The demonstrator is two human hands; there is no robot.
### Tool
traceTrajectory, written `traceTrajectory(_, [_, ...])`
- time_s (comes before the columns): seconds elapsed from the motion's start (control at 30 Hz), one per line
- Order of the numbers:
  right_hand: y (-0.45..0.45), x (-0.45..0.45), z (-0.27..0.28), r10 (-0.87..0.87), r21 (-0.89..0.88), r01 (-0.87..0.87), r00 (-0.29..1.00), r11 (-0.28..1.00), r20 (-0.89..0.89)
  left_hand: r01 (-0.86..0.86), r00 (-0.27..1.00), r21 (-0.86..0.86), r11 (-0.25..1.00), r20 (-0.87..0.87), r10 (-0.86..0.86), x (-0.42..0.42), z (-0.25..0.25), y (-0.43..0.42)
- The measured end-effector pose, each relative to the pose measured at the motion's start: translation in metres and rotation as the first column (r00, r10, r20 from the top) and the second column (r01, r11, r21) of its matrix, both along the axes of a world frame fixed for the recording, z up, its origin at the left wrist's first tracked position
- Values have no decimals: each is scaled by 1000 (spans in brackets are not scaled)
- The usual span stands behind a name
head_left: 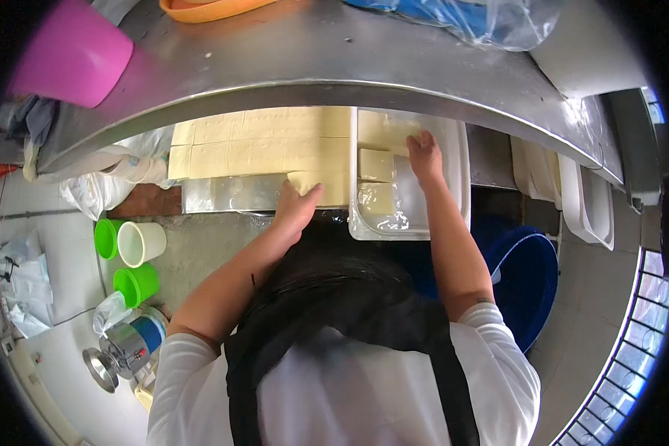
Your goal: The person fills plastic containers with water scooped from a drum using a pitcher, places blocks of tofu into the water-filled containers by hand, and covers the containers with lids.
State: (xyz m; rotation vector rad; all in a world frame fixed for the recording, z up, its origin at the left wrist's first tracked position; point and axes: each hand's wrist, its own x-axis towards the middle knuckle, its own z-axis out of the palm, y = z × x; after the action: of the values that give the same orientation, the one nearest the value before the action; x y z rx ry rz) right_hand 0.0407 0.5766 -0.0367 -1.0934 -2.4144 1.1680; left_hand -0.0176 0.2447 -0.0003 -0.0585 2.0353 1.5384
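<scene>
A slab of pale yellow blocks [264,145], scored into rectangles, lies on a metal surface below the steel shelf. My left hand [297,207] is closed on one pale block [303,181] at the slab's front edge. Right of the slab stands a white tray [462,171] with shiny wet contents. Several similar blocks, one of them a square block [376,165], lie along the tray's left side. My right hand [424,152] is over the tray's right part, fingers curled; whatever they might hold is too small to make out.
A steel shelf [290,63] runs across the top, with a pink bucket [78,52] at its left. Green buckets [136,285] and a cream bucket [143,244] stand at the lower left. A large blue tub [531,286] and stacked white trays [583,201] are at the right.
</scene>
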Motion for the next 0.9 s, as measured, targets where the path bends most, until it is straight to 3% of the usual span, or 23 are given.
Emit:
traceTrajectory(0.03, [-14,2,8,11,-4,-11,1000,1000,0,-11,1000,-4,1000,0,11,-5,-14,-2])
traceTrajectory(0.07, [-29,6,15,53,325,-1,987,946,-151,-22,998,7,1000,60,22,-11,-33,-1])
traceTrajectory(0.1, [-47,11,28,141,611,63,950,789,-280,-34,992,19,999,119,31,-16,-45,-2])
traceTrajectory(0.13, [-66,18,46,217,563,-58,951,825,-220,-41,992,18,999,121,38,-20,-46,-4])
traceTrajectory(0.17, [-85,25,59,295,504,-177,941,846,-165,-88,975,157,984,215,53,-24,-46,-8])
traceTrajectory(0.2, [-101,30,62,447,511,-314,880,800,-159,-143,951,288,947,306,51,-27,-44,-9])
traceTrajectory(0.23, [-116,34,64,584,517,-440,797,734,-151,-144,951,288,947,306,51,-31,-27,-8])
traceTrajectory(0.3, [-147,40,81,761,613,-593,648,523,-22,-150,854,-15,989,502,137,-35,19,-3])
traceTrajectory(0.33, [-159,41,93,778,538,-691,621,483,99,-146,854,-15,989,502,134,-34,17,-3])
traceTrajectory(0.37, [-167,41,92,774,539,-689,625,485,101,-107,882,-19,994,460,104,-33,11,-2])
traceTrajectory(0.43, [-177,42,87,736,455,-816,546,357,400,-65,907,-21,998,416,68,-31,-11,-3])
traceTrajectory(0.47, [-177,40,86,714,397,-865,485,307,505,3,957,54,999,289,-19,-30,-24,-7])
traceTrajectory(0.5, [-178,39,87,712,398,-864,487,309,506,80,984,117,990,152,-97,-30,-26,-10])
traceTrajectory(0.53, [-178,39,88,708,382,-871,478,308,520,82,983,118,990,151,-99,-30,-27,-14])
traceTrajectory(0.63, [-180,39,85,708,367,-873,479,321,519,19,978,159,987,204,-51,-31,-24,-31])
traceTrajectory(0.7, [-181,40,84,710,369,-865,494,340,502,-25,953,313,949,294,-72,-35,-19,-47])
traceTrajectory(0.8, [-181,38,87,725,489,-780,588,391,360,-157,922,425,892,386,-22,-38,-13,-69])
traceTrajectory(0.87, [-183,34,91,679,472,-607,734,639,24,-132,912,505,853,399,-95,-43,-12,-79])
traceTrajectory(0.9, [-185,32,93,669,476,-599,743,644,29,-119,899,578,807,408,-159,-44,-5,-76])
